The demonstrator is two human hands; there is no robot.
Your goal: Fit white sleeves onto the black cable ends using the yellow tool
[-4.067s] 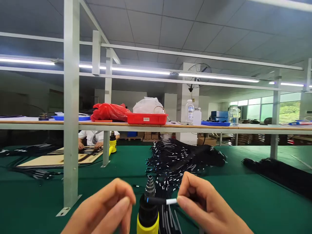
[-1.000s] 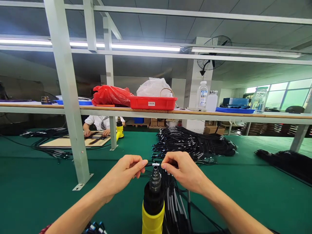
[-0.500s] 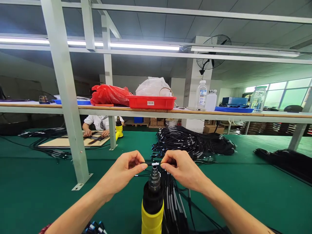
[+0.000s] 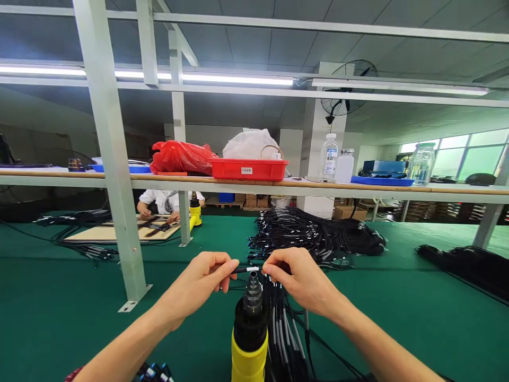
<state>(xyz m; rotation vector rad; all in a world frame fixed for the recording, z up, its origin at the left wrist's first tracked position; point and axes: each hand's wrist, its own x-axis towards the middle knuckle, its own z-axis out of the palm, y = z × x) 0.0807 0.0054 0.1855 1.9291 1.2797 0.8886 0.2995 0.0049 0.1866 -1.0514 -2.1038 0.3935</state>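
A thin black cable with a white sleeve point(image 4: 252, 269) is stretched between my hands, just above the nozzle of a yellow and black heat gun point(image 4: 249, 339) that stands upright. My left hand point(image 4: 207, 278) pinches the cable's left part between thumb and fingers. On the other side, my right hand point(image 4: 292, 273) pinches it close to the sleeve's right end. Behind and right of the heat gun, a bunch of black and grey cables point(image 4: 284, 329) runs toward me over the green table point(image 4: 191, 339).
A large pile of black cables point(image 4: 302, 231) lies beyond my hands, another bundle point(image 4: 465, 270) at the right. A shelf point(image 4: 191, 183) on white posts crosses above the table, bearing a red tray point(image 4: 248, 170) and bottles. Across the table, a person point(image 4: 159, 204) works at a board.
My left thumb has shifted up and back along the cable, so more black shows left of the white sleeve. My right hand stays almost in place. The camera view has tilted slightly.
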